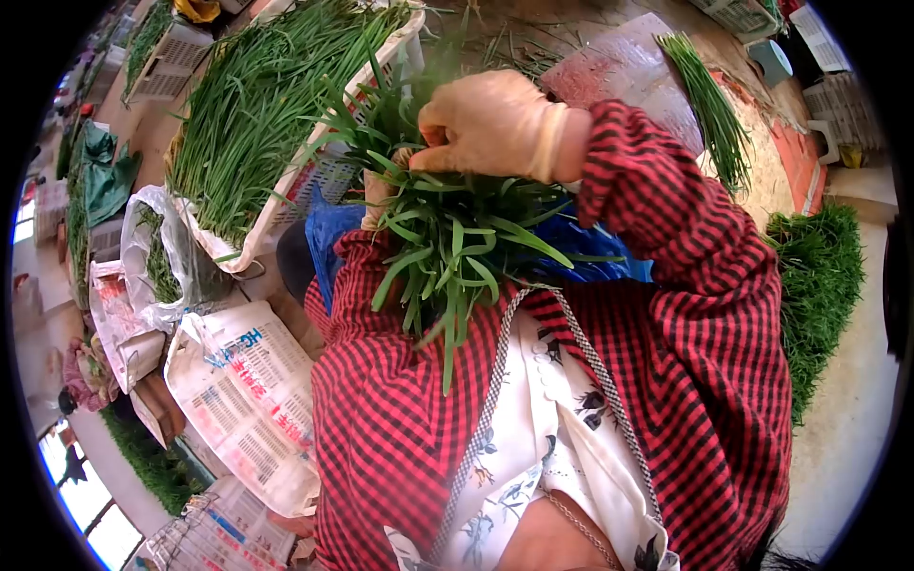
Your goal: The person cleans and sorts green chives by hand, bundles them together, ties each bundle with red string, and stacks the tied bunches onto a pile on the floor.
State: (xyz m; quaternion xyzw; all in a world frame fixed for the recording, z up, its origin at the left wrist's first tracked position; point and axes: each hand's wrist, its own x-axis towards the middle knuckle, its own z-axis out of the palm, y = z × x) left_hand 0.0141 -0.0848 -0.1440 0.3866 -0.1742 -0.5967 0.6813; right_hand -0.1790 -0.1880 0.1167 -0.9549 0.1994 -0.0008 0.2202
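Note:
A bunch of long green leaves (457,228) spreads over my lap in the middle of the view. My left hand (379,198), gloved and largely hidden by the leaves, is closed around the bunch at its left side. Above it, my right hand (495,126) in a pale orange glove bends its fingers inward, pinching at the upper part of the same bunch. Its fingertips meet the leaves close to my left hand. Blue plastic (571,249) shows beneath the leaves.
A white crate (286,195) full of green stalks stands at the upper left. At the upper right, a bundle of stalks (705,109) lies beside a wet board (624,76). More greens (819,295) are at the right. A plastic bag (176,262) and printed sack (249,395) sit left.

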